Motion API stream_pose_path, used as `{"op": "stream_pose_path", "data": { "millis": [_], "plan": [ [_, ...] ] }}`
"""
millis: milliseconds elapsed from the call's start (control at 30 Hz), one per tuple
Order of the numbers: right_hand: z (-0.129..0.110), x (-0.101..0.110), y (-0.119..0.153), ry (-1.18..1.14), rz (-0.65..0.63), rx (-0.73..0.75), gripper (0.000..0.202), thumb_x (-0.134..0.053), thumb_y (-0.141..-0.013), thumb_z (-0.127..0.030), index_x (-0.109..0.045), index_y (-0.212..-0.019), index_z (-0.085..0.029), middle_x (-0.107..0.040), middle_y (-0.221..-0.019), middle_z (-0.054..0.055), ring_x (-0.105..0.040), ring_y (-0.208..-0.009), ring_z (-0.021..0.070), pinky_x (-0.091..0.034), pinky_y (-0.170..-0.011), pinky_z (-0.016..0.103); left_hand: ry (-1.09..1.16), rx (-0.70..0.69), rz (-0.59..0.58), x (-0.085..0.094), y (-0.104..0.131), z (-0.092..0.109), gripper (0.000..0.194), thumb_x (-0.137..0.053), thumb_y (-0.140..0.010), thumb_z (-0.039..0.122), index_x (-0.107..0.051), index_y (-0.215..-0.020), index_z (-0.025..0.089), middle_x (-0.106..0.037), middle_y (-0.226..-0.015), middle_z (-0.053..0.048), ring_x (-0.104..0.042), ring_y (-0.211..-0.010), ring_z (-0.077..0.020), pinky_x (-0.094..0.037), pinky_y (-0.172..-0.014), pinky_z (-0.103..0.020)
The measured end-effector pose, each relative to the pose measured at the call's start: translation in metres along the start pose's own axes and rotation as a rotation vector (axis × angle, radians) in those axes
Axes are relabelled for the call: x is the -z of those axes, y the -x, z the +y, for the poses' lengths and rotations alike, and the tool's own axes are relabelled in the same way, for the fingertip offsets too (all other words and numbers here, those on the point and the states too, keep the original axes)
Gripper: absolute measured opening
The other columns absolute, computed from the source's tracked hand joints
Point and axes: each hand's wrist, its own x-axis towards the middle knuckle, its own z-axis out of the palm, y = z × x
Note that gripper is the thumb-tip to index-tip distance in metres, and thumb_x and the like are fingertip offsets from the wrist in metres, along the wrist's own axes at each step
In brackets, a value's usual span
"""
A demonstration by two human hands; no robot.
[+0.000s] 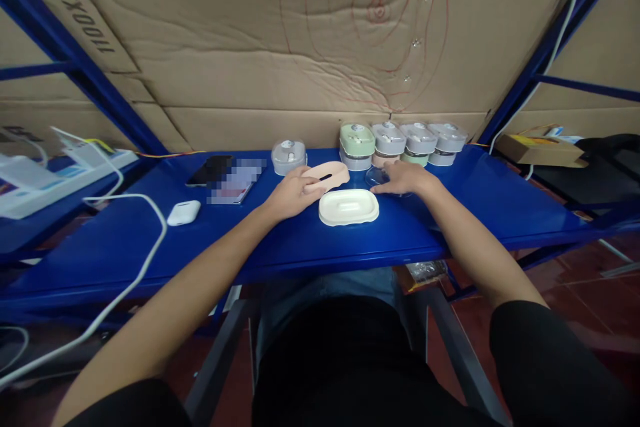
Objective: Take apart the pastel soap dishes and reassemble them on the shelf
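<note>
My left hand [299,192] is closed on a peach-coloured oval cover [327,177] with a slot in its middle, tilted just above the blue table. A cream oval tray [349,207] with a raised centre lies between my hands, near the table's front edge. Over a clear plastic lid [376,177] on the right, my right hand [403,179] reaches with its thumb and fingers around it. Part of that lid is hidden under the palm.
Several stacked boxes with clear lids [357,139] line the back, and a single grey box [289,157] stands left of them. Two phones [235,180], a white earbud case [184,213] and a white cable [150,247] lie on the left of the blue table [300,243].
</note>
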Motion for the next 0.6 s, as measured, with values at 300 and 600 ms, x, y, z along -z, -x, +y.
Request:
{"op": "stream_pose_path", "data": {
  "millis": [300,600],
  "plan": [
    [0.013,-0.005,-0.009,-0.043,0.007,0.042,0.09,-0.076,-0.093,-0.076,-0.063,-0.155,-0.013,-0.071,-0.153,0.027,-0.072,-0.134,0.0441,-0.061,-0.1,0.049,0.038,-0.006,0.026,0.003,0.0,0.004,0.054,-0.067,-0.098,0.063,-0.086,-0.118,0.017,-0.065,-0.152,-0.019,-0.064,-0.143,-0.0408,-0.047,-0.13,-0.064],
    [0.012,-0.005,-0.008,-0.05,0.038,0.05,0.078,-0.076,-0.093,-0.067,-0.068,-0.15,-0.014,-0.072,-0.152,0.027,-0.073,-0.134,0.0457,-0.061,-0.1,0.051,0.115,-0.325,-0.012,-0.006,0.018,0.041,0.036,-0.075,-0.097,0.049,-0.084,-0.12,0.023,-0.059,-0.166,-0.014,-0.059,-0.152,-0.0367,-0.047,-0.133,-0.057]
  ]
}}
